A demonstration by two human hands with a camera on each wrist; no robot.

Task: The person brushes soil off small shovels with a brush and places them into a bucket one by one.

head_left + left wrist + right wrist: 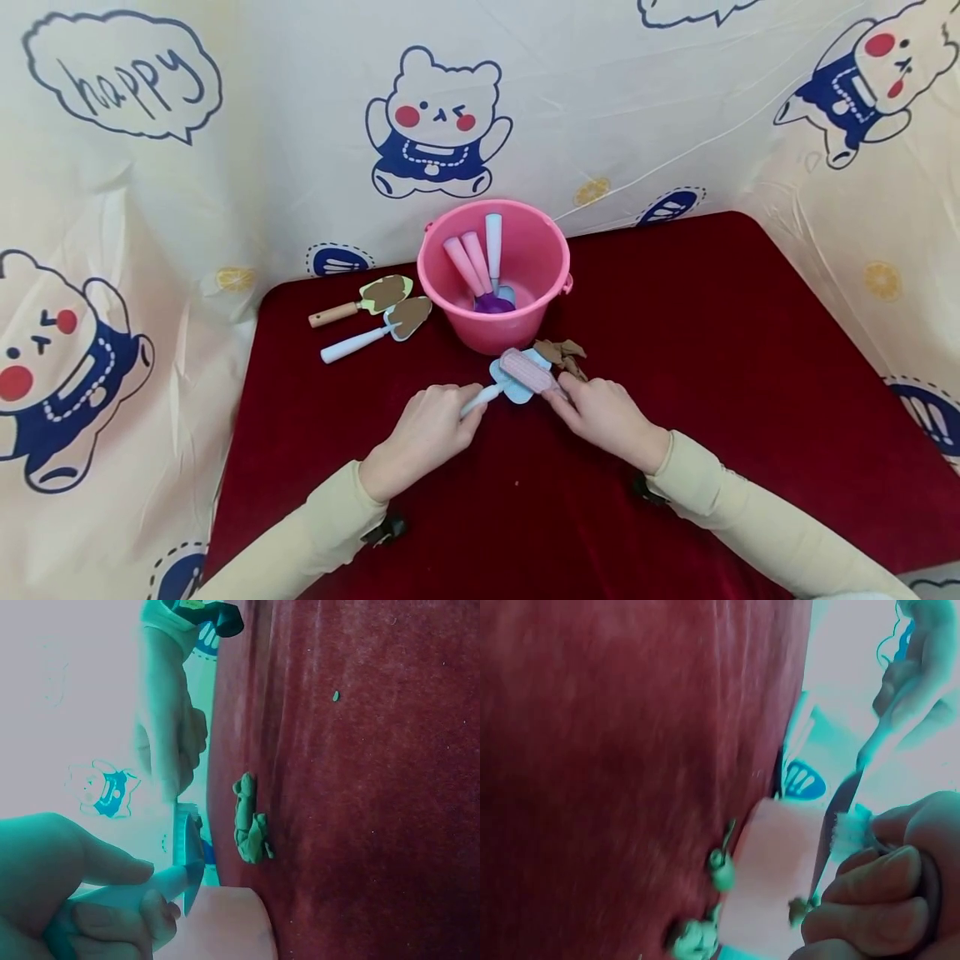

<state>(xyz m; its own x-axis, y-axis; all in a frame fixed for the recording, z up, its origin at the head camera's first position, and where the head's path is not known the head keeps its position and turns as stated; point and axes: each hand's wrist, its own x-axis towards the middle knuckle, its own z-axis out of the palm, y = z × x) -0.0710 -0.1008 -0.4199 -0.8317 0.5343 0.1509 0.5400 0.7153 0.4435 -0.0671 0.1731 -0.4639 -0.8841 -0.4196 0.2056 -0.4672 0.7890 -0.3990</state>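
My left hand (431, 421) grips the handle of a light blue toy trowel (519, 392), its blade held over the table in front of the pink bucket. A brush (529, 372) with a pinkish back is in my right hand (611, 419), bristles against the trowel's blade. In the right wrist view the bristles (849, 834) meet one face of the blade, and a small clump (799, 910) shows near its far end. Crumpled brown clay-like pieces (564, 353) lie on the red cloth just beyond the brush.
The pink bucket (501, 329) stands at the back with pink-handled and pale-handled tools inside. To its left lie a wooden-handled trowel (335, 314) and a blue-handled trowel (354, 345), both with brown stuff on their blades. A printed curtain (300, 125) hangs behind the table.
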